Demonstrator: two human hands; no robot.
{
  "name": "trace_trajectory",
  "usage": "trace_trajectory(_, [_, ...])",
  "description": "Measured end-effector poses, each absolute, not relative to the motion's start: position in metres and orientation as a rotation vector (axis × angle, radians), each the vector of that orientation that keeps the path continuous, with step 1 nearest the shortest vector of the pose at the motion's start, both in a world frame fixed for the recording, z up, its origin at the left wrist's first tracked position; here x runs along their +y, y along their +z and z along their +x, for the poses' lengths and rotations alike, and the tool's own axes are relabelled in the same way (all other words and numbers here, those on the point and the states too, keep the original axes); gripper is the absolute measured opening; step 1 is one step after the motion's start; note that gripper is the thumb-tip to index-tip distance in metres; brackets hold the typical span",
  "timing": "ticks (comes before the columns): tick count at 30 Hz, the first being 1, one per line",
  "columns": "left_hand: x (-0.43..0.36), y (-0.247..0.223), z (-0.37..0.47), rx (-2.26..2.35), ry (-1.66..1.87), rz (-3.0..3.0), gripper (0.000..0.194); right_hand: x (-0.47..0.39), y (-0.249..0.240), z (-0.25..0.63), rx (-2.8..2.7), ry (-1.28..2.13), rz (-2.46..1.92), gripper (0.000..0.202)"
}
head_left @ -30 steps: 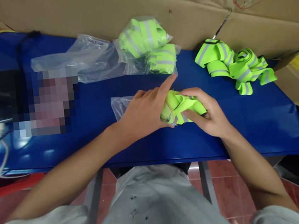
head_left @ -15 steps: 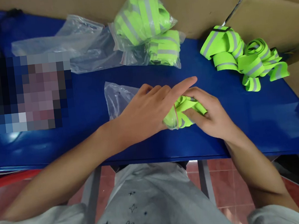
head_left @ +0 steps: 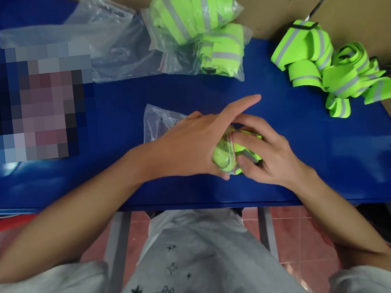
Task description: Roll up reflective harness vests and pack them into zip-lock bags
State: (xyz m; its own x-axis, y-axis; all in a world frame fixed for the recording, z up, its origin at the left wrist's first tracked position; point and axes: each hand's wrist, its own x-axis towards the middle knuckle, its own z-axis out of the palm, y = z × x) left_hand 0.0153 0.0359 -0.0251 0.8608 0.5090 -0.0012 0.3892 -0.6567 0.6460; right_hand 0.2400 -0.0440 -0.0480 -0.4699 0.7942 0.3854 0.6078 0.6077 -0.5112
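A clear plastic bag [head_left: 160,122] lies under my left hand [head_left: 195,142], which grips it near its mouth with the index finger stretched out to the right. Partly inside the bag is a yellow-green reflective strap bundle [head_left: 222,155], and its right part sticks out past the bag's red-lined edge. My right hand [head_left: 269,152] has its fingers bent round the part of the bundle that sticks out, the thumb below and the fingers above. The tips of my left fingers are mostly hidden beneath the bag.
Behind my hands lie filled bags of straps [head_left: 222,52] and flat clear bags [head_left: 111,48] on the blue table [head_left: 115,113]. Loose reflective straps [head_left: 342,82] are piled at the right, by a cardboard box [head_left: 278,2]. A pixelated patch covers the left side.
My right hand's fingers have shifted left over the bundle to the bag's edge, and less of the bundle shows outside. The view has moved slightly, too.
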Motion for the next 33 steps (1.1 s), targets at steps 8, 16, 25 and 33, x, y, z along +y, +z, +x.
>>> trace_trajectory(8, [0.042,-0.020,0.007,0.510,0.238,2.263,0.117,-0.055,-0.037,0.240,-2.385,0.554,-1.121,0.081])
trace_trajectory(16, [0.033,-0.008,0.004,0.635,0.273,2.362,0.114,-0.057,-0.032,0.246,-2.296,0.530,-1.093,0.075])
trace_trajectory(25, [0.054,-0.013,-0.004,0.514,0.131,2.056,0.110,-0.053,-0.031,0.239,-2.417,0.617,-1.021,0.082])
trace_trajectory(33, [0.048,-0.010,0.000,0.528,0.095,2.141,0.124,-0.055,-0.027,0.239,-2.303,0.584,-1.034,0.063])
